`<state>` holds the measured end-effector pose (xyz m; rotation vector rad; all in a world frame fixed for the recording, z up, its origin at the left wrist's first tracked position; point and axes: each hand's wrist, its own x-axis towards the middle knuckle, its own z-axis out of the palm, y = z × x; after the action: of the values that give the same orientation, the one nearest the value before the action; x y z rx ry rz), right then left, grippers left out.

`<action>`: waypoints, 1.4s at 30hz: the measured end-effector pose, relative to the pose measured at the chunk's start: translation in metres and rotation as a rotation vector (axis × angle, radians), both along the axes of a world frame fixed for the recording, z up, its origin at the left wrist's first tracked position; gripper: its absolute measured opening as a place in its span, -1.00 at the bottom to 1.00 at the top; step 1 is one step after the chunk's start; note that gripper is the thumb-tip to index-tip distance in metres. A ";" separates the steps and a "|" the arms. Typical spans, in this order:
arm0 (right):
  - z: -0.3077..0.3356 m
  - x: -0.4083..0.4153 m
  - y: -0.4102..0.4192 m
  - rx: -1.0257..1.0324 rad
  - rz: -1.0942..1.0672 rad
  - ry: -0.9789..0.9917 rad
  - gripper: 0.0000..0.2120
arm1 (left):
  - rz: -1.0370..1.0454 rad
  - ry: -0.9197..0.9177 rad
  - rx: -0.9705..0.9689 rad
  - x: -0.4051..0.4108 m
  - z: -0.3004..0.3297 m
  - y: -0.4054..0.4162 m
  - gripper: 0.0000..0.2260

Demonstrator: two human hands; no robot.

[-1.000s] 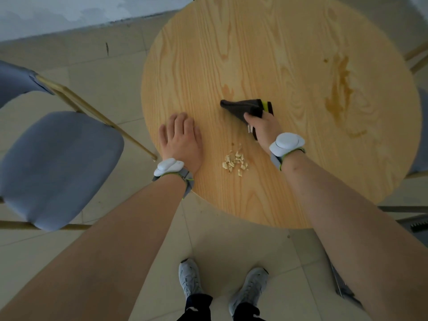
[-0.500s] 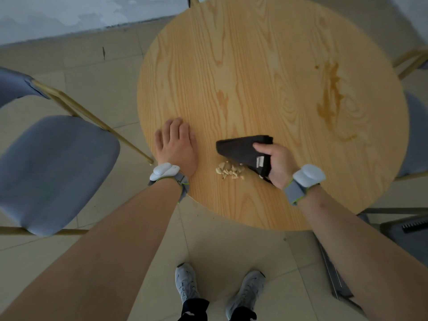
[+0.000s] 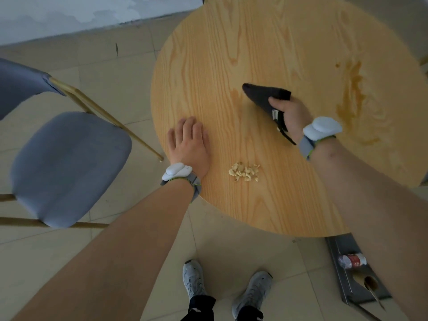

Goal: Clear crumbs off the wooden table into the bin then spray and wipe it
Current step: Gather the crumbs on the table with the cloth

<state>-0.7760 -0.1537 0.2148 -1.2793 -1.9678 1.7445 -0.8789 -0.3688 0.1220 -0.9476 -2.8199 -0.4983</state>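
Crumbs (image 3: pixel 244 171): gathered in one small pile near the table (image 3: pixel 266 42) edge, beside the left hand (image 3: pixel 188 144).
Left hand: laid flat, fingers straight.
Right hand (image 3: pixel 289 114): cloth (image 3: pixel 266 96) gripped in curled fingers.
Bin (image 3: pixel 354 269): seen below the near edge.
Technique: cloth should be pressed flat and drawn edgeward, pile kept together.
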 end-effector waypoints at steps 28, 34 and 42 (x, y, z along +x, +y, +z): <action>-0.008 0.083 -0.080 -0.212 -0.066 0.163 -0.90 | 0.086 -0.130 0.172 0.007 0.017 0.013 -0.58; 0.020 0.105 -0.072 -0.188 -0.232 0.255 -0.90 | -0.166 -0.266 0.351 0.053 0.064 0.057 -0.66; 0.040 0.199 -0.043 -0.183 -0.388 0.395 -0.85 | -0.440 -0.451 0.470 0.162 0.102 0.116 -0.61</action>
<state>-0.5772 -0.1964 0.2549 -1.1594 -1.2764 1.8309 -0.7174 -0.2523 0.2244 -1.4865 -2.6087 -1.5170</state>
